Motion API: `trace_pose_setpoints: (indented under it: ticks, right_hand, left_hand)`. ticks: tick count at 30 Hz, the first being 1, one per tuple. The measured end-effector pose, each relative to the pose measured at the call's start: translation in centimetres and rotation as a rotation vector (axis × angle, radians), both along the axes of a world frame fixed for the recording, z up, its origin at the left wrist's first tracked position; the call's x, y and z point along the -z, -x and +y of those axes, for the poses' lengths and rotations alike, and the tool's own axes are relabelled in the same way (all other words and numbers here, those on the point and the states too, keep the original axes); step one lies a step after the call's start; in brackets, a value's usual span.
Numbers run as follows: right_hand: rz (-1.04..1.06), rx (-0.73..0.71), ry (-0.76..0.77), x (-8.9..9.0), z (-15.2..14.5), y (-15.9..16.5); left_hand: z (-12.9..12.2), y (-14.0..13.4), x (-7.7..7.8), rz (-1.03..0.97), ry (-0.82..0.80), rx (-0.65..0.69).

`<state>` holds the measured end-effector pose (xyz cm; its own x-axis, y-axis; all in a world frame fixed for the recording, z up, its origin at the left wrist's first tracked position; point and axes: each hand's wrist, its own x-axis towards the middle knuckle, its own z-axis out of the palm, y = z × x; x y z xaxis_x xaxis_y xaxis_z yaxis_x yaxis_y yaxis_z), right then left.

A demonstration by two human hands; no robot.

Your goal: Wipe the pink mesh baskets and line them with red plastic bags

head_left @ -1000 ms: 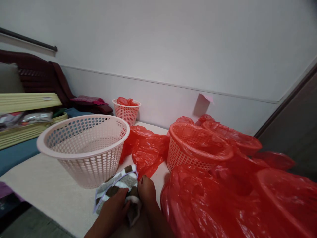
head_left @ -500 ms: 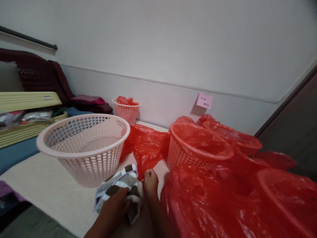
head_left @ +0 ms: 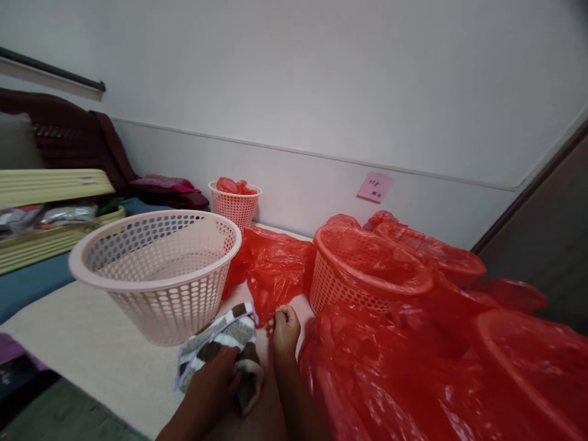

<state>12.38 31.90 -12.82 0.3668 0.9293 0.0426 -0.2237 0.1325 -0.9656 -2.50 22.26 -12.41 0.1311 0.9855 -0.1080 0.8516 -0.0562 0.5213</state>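
Left hand (head_left: 212, 381): fingers gripping grey-white-brown patterned cloth (head_left: 235, 331) beside pale-pink perforated plastic basket (head_left: 177, 309). Right hand (head_left: 285, 332): fingers curled closely; contents, cannot tell. Pink paper note (head_left: 375, 187), white wall (head_left: 294, 86): handwritten, apparently "45", remainder illegible.

A dark wooden headboard (head_left: 68, 138) stands against a pale wall (head_left: 298, 79)

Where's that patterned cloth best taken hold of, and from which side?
Probably the far corner of the cloth, coming from the right. It stretches beyond the left grip, which covers the nearer part; the curled right grip sits close by, and the purple edging offers something to pinch.
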Motion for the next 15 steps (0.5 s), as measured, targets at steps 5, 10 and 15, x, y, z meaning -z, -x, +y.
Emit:
trace_pose_setpoints:
  ticks: [5, 10, 15]
  right_hand:
    - [0.125, -0.022, -0.041, -1.9, -0.7, 0.1]
    - [0.268, -0.056, -0.07, -3.6, -1.6, 0.0]
    - [0.341, -0.15, -0.146, -4.5, -2.4, 0.0]
  left_hand:
    - [0.0, -0.1, -0.2, 0.0, 0.008, -0.003]
    - [-0.1, -0.2, -0.3, -0.001, 0.002, -0.005]
    - [-0.1, -0.2, -0.2, 0.004, 0.0, -0.007]
